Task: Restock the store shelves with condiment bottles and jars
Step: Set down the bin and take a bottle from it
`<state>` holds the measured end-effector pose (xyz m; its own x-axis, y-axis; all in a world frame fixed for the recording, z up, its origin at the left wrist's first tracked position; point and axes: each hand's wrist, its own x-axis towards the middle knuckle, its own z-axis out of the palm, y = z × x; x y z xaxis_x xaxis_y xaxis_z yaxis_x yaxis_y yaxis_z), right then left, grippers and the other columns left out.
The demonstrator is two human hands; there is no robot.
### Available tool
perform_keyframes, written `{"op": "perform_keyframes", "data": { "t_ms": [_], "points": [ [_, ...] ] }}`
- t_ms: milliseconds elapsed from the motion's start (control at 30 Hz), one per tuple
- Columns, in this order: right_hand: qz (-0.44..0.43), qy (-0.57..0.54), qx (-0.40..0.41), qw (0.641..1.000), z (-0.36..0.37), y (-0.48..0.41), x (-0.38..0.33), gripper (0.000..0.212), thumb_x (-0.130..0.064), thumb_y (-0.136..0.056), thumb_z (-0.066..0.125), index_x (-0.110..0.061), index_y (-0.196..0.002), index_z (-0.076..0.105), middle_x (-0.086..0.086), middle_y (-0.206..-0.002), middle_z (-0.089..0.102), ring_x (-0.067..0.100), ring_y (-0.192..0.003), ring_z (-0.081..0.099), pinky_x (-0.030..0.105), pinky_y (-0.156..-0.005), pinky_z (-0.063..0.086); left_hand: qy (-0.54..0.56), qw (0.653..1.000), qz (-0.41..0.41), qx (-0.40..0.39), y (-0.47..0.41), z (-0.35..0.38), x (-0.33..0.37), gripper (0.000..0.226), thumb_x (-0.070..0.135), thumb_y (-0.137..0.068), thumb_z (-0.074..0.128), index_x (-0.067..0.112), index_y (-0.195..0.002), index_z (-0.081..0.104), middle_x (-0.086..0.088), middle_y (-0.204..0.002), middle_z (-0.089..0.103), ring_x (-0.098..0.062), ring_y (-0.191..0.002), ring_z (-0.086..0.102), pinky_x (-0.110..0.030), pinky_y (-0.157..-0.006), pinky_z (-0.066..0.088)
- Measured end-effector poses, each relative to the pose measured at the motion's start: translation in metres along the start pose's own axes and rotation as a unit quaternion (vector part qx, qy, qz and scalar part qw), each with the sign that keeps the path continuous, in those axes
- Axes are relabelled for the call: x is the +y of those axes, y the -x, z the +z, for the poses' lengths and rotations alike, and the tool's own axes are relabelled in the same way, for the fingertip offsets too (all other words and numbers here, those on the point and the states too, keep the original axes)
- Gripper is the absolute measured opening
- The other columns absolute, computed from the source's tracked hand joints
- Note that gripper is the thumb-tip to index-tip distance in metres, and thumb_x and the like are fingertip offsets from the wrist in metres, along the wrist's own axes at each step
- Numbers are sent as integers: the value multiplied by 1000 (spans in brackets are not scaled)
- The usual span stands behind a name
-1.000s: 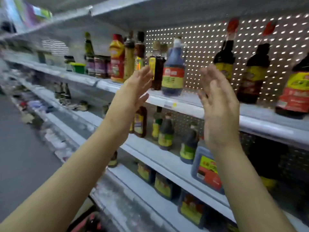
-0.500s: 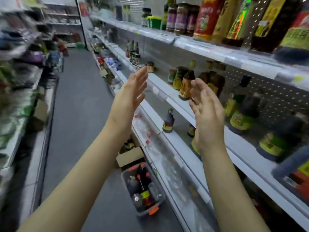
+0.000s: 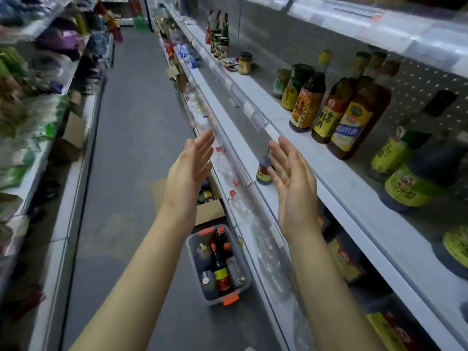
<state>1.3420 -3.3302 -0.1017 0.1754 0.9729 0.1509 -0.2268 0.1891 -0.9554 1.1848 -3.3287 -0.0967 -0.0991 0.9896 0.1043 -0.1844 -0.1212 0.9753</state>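
Up and left of the grey crate (image 3: 211,300), the left hand (image 3: 188,173) hangs in the air, its fingers straight and pressed together, holding nothing. The crate stands on the aisle floor, packed with upright condiment bottles (image 3: 222,274). Up and right of the crate, the right hand (image 3: 295,188) is empty, its fingers straight and loosely apart. Further right of the crate, amber and dark shelf bottles (image 3: 352,117) stand on the shelf (image 3: 342,178).

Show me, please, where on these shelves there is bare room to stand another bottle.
The middle shelf is bare between the yellow-lidded jar and the green jar, and along its front before the brown bottles. The lower shelf is bare beyond the small dark bottle. The grey bin is crowded with bottles.
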Motion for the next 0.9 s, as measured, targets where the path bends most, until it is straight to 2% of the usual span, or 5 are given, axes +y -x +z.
{"op": "perform_keyframes", "data": {
  "t_ms": [267,400,667,900],
  "points": [
    [36,6,-11,999,23,-26,33,29,-28,-105,32,-31,-122,55,-10,-130,61,4,-121,56,27,-103,43,17,999,-30,24,-32,-26,-21,44,42,-104,22,29,-132,52,10,-139,54,-4,-128,48,-31,-112,34],
    [39,8,6,999,49,-41,46,30,-27,-105,31,-32,-121,56,-10,-129,61,2,-119,57,23,-99,45,45,997,-53,18,-63,-52,-28,48,43,-104,22,23,-136,52,8,-139,54,-5,-129,49,-31,-112,35],
    [42,35,79,995,147,-68,83,38,-33,-104,27,-27,-129,55,-9,-130,62,-1,-114,59,23,-101,46,77,993,-85,-31,-142,-147,-38,49,42,-103,23,21,-136,53,10,-138,55,-5,-129,48,-34,-112,35],
    [43,38,140,988,213,-83,114,37,-32,-104,29,-24,-131,54,-5,-131,61,6,-119,58,30,-105,44,74,988,-123,-63,-183,-211,-46,49,41,-104,23,19,-139,49,7,-141,52,-7,-131,46,-32,-113,34]
  ]
}}
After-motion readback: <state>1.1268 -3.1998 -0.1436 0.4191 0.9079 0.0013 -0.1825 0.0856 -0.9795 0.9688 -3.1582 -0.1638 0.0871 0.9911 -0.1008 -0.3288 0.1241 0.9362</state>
